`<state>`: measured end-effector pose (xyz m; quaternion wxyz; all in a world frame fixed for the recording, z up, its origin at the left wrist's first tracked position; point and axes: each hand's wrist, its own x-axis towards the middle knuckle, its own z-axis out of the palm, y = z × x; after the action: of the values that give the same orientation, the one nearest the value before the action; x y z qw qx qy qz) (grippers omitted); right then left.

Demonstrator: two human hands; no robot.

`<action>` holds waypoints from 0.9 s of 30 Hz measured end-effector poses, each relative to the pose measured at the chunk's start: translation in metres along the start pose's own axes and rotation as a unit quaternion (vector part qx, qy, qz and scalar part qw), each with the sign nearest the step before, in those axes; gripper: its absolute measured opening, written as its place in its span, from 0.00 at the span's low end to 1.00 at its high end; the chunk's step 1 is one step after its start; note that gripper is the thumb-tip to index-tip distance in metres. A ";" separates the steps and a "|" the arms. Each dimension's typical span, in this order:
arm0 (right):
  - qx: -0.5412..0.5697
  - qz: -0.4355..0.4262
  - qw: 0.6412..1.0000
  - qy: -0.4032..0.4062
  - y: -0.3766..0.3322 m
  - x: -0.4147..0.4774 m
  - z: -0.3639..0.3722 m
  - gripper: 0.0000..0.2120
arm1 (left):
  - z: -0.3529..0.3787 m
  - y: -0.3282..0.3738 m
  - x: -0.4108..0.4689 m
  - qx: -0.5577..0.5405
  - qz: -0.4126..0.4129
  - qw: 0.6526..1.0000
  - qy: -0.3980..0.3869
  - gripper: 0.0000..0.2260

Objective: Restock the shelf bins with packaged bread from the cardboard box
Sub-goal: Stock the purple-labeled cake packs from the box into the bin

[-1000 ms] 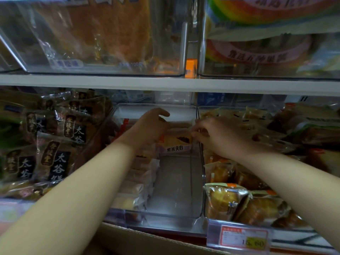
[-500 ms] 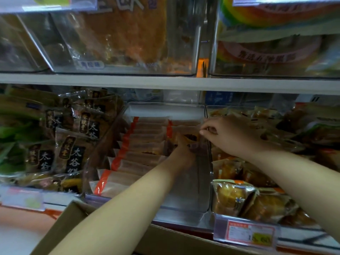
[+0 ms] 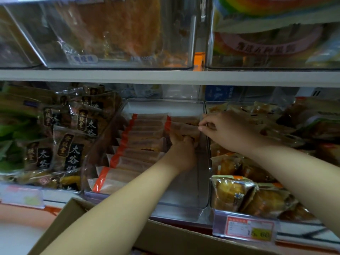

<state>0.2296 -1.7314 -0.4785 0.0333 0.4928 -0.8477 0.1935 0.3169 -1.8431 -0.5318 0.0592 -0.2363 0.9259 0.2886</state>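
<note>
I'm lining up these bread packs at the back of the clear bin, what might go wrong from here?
1. The bread packs that the left hand and right hand hold stand on edge with bare clear bin floor in front; once released, they may topple forward.
2. The right forearm passes above the neighbouring wrapped buns; pulling back might drag one off the shelf.

Orange-striped bread packets (image 3: pixel 145 144) line the clear bin's (image 3: pixel 184 205) left wall, a few at its back right corner; the open cardboard box (image 3: pixel 165 234) lies below its front edge.
</note>
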 end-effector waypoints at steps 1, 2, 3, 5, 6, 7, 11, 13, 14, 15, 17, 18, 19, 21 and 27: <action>0.001 0.000 1.000 -0.001 0.000 0.000 0.000 0.12 | 0.001 -0.003 0.000 0.033 0.017 0.999 -0.008 0.26; 0.003 0.001 1.000 -0.001 0.000 -0.001 0.000 0.12 | 0.003 -0.005 0.001 0.043 0.019 0.999 -0.011 0.28; 0.003 0.000 1.000 0.001 0.000 -0.001 0.000 0.11 | 0.006 -0.005 0.001 0.055 0.026 0.998 -0.013 0.31; -0.002 -0.001 1.000 0.006 0.001 0.000 0.001 0.11 | 0.012 -0.005 0.004 0.084 0.038 0.996 -0.015 0.35; -0.004 -0.001 1.000 0.005 0.001 0.000 0.001 0.11 | 0.013 -0.005 0.006 0.082 0.037 0.996 -0.021 0.37; -0.004 -0.001 1.000 0.002 0.001 0.000 0.002 0.12 | 0.014 -0.007 0.009 0.085 0.043 0.995 -0.022 0.39; -0.008 -0.005 1.000 -0.001 0.001 0.000 0.001 0.12 | 0.016 -0.006 0.019 0.094 0.041 0.995 -0.015 0.42; -0.007 -0.003 1.000 -0.004 0.001 -0.001 0.000 0.12 | 0.014 -0.003 0.017 0.098 0.036 0.994 -0.014 0.42; -0.008 -0.002 1.000 -0.006 0.000 0.000 0.000 0.12 | 0.014 -0.004 0.017 0.105 0.040 0.994 -0.007 0.41; -0.009 -0.001 1.000 -0.008 -0.001 0.000 -0.001 0.12 | 0.011 -0.003 0.014 0.115 0.048 0.992 -0.003 0.40; -0.012 0.001 1.000 -0.020 -0.002 0.000 -0.002 0.12 | 0.004 -0.001 0.007 0.132 0.064 0.989 -0.014 0.39; -0.017 0.002 0.999 -0.027 -0.002 0.000 -0.003 0.12 | 0.000 0.001 0.001 0.132 0.066 0.989 -0.018 0.38; -0.025 0.004 0.999 -0.032 -0.004 0.000 -0.004 0.12 | -0.006 0.005 -0.007 0.125 0.063 0.990 -0.020 0.35; -0.047 0.001 0.998 -0.030 -0.011 -0.003 -0.008 0.12 | -0.017 0.010 -0.026 0.094 0.066 0.993 0.001 0.29; -0.054 -0.030 0.998 -0.015 -0.062 -0.030 -0.019 0.12 | -0.040 -0.028 -0.101 0.039 0.114 0.982 0.147 0.21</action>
<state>0.2948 -1.7273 -0.4495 0.0530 0.5181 -0.8422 0.1395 0.4202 -1.8448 -0.4883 -0.1014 -0.1670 0.9559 0.2194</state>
